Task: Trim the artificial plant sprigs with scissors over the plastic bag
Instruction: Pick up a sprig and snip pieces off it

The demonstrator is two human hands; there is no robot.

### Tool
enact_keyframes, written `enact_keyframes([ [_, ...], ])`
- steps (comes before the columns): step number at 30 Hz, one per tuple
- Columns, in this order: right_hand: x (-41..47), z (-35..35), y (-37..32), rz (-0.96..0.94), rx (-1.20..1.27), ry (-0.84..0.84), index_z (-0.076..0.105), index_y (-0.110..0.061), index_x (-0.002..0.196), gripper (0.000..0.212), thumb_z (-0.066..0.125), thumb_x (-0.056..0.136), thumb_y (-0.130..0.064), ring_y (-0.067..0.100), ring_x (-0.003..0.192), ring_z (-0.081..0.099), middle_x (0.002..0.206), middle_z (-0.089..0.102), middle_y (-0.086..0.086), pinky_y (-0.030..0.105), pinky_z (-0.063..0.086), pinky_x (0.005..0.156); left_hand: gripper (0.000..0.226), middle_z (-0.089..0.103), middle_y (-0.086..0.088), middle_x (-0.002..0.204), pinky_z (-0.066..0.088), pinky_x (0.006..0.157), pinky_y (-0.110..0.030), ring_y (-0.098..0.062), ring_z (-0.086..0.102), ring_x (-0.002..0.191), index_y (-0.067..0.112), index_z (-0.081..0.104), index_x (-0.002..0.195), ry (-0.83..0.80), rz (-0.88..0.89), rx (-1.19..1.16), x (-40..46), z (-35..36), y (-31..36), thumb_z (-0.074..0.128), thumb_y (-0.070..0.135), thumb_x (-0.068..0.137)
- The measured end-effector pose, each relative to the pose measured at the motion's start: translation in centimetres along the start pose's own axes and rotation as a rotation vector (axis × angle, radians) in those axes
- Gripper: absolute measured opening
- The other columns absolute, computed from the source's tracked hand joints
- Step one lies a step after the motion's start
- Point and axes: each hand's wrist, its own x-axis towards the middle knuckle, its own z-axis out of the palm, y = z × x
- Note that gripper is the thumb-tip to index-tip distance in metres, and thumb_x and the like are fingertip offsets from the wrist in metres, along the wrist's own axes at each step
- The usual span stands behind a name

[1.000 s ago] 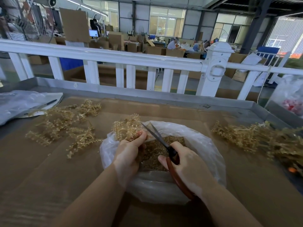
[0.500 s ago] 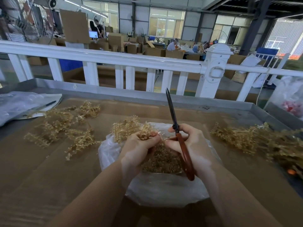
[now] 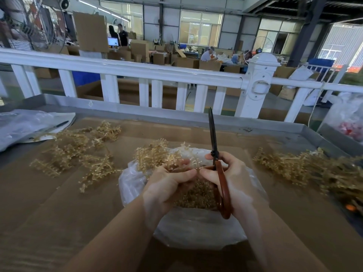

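We hold a pale golden artificial plant sprig [image 3: 155, 157] in our left hand [image 3: 169, 183], fingers curled round its stem end, with the beaded fronds fanning up and to the left above the open mouth of the crumpled clear plastic bag [image 3: 196, 228]. Our right hand [image 3: 231, 181] grips the scissors with brown-red handles and dark blades [image 3: 216, 160], the blades closed together and pointing straight up; its thumb and forefinger also pinch a thin bit of stem right beside the left fingertips, so the two hands nearly touch over the bag. Inside the bag lies a heap of golden trimmed bits [image 3: 196, 197]. The bag sits on a brown cardboard sheet [image 3: 59, 213] lining a grey metal table tray [image 3: 314, 134]. A loose scatter of golden sprigs [image 3: 78, 152] lies to the left of the bag, and a denser pile of golden sprigs [image 3: 306, 169] lies to the right. A flat clear plastic sheet [image 3: 25, 124] rests at the far left, and a white railing [image 3: 137, 71] runs behind the table.
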Motion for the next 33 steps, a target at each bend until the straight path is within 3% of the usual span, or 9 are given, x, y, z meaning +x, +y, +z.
enact_keyframes([
  [7,0.2,0.1,0.4,0.024,0.048,-0.011,0.065,-0.021,0.092,0.038,0.074,0.071,0.009,0.006,0.062,0.068,0.070,0.071,0.003,0.014,0.051,0.055,0.028,0.071,-0.012,0.075,0.056,0.057,-0.026,-0.018,0.069,0.066,0.000,0.066,0.088,-0.006,-0.030,-0.024,0.0,0.4,0.0,0.073,0.002,0.061],
  [10,0.0,0.1,0.4,0.036,0.076,-0.014,0.065,-0.021,0.093,0.033,0.076,0.073,0.003,0.009,0.064,0.066,0.075,0.071,0.003,0.018,0.052,0.059,0.011,0.069,-0.009,0.067,0.057,0.057,-0.027,-0.015,0.067,0.059,0.001,0.064,0.085,0.044,-0.016,-0.013,0.0,0.5,-0.1,0.069,-0.002,0.076],
  [15,0.0,-0.1,0.1,0.079,0.080,-0.013,0.066,-0.021,0.094,0.032,0.081,0.070,-0.006,0.018,0.068,0.069,0.082,0.072,0.004,0.030,0.057,0.068,0.008,0.069,-0.007,0.066,0.056,0.055,-0.025,-0.015,0.068,0.060,0.003,0.063,0.086,0.062,0.010,0.015,0.0,0.7,-0.3,0.069,0.002,0.081],
  [18,0.1,-0.2,0.2,0.059,0.030,-0.031,0.066,-0.019,0.093,0.035,0.082,0.067,0.000,0.007,0.065,0.068,0.080,0.073,0.001,0.014,0.050,0.060,0.007,0.071,-0.009,0.069,0.055,0.053,-0.025,-0.016,0.069,0.062,0.002,0.062,0.091,0.078,0.013,0.037,0.0,0.7,-0.4,0.066,0.004,0.085],
  [20,0.2,-0.2,0.4,0.069,0.057,-0.036,0.066,-0.018,0.095,0.038,0.079,0.068,0.005,0.007,0.068,0.069,0.072,0.072,0.000,0.012,0.049,0.060,0.002,0.070,-0.010,0.067,0.054,0.051,-0.024,-0.015,0.069,0.059,0.002,0.062,0.086,0.074,0.012,0.024,0.0,0.8,-0.3,0.062,0.004,0.088],
  [23,0.3,-0.1,0.8,0.071,0.096,-0.004,0.066,-0.018,0.094,0.041,0.078,0.067,0.010,0.013,0.074,0.071,0.071,0.072,0.003,0.023,0.054,0.068,0.006,0.069,-0.012,0.066,0.054,0.050,-0.024,-0.016,0.069,0.058,-0.001,0.061,0.086,0.064,-0.028,-0.012,0.0,1.0,-0.1,0.059,0.002,0.090],
  [28,0.4,0.1,1.0,0.054,0.126,0.021,0.066,-0.017,0.093,0.040,0.075,0.068,0.012,0.020,0.079,0.071,0.079,0.073,0.010,0.029,0.057,0.072,0.007,0.069,-0.015,0.077,0.054,0.052,-0.022,-0.018,0.069,0.063,-0.008,0.066,0.088,0.028,-0.090,-0.015,0.1,1.0,0.2,0.061,-0.003,0.085],
  [33,0.2,0.2,0.5,0.016,0.093,0.004,0.064,-0.021,0.091,0.041,0.077,0.068,0.010,0.011,0.074,0.070,0.082,0.072,0.006,0.016,0.054,0.063,0.040,0.071,-0.015,0.079,0.053,0.051,-0.020,-0.019,0.071,0.065,-0.009,0.057,0.106,0.041,-0.044,0.016,-0.2,1.0,0.2,0.072,-0.010,0.069],
])
